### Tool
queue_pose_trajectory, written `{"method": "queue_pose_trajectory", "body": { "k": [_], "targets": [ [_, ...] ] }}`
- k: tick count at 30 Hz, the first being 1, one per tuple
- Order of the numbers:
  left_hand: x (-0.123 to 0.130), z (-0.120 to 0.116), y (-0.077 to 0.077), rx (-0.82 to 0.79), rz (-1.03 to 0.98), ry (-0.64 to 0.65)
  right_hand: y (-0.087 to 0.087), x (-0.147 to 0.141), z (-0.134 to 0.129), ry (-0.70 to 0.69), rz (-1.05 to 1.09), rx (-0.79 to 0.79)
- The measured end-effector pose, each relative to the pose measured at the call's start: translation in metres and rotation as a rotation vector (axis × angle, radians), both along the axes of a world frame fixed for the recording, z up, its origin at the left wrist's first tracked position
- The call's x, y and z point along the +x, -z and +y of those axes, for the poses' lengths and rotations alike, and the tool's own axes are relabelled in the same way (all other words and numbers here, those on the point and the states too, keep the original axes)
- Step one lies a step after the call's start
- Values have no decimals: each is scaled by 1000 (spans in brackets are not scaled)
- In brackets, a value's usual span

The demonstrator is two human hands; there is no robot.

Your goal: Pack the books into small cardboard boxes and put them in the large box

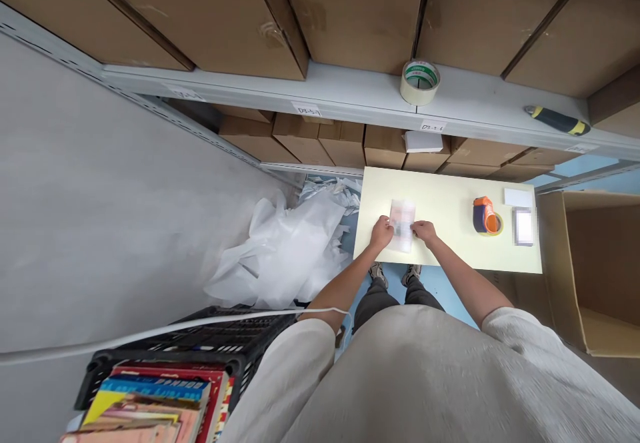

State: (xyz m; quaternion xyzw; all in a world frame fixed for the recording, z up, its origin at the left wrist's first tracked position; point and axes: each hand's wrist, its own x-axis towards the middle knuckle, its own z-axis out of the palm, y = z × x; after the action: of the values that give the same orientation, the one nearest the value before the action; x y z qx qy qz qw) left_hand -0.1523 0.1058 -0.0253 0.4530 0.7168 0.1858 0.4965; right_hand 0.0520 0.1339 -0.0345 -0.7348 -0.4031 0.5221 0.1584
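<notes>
Over the cream table (450, 256), my left hand (382, 233) pinches the left edge of a thin, pinkish booklet (401, 220). Whitish film, perhaps a see-through sleeve, shows on its lower part; blur hides the details. My right hand (425, 231) is closed at the booklet's right edge, thumb and fingers together. To the right on the same table, an orange and dark blue tape dispenser (483, 215) stands on a yellowish tape roll (497, 224). Beyond it lie a white card (518, 197) and a blurred-out rectangular device, likely a phone (524, 226).
A shelf (350, 96) with cardboard boxes runs along the far side, bearing a tape roll (420, 83) and a yellow-black cutter (557, 120). Plastic wrapping (285, 250) heaps left. A black crate (240, 336) of books stands lower left, under a white cable (175, 326). A carton (555, 263) is right.
</notes>
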Motion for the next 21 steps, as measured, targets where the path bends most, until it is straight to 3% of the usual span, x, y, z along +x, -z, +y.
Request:
{"method": "queue_pose_trajectory", "body": {
  "k": [6,13,21],
  "targets": [
    [-17,6,3,89,6,1,-2,-27,16,36,18,-8],
    [-54,15,-3,432,250,256,1,-78,70,36,-6,82],
    [-69,27,-5,329,367,434,9,-109,110,-82,-84,108]
  ]
}}
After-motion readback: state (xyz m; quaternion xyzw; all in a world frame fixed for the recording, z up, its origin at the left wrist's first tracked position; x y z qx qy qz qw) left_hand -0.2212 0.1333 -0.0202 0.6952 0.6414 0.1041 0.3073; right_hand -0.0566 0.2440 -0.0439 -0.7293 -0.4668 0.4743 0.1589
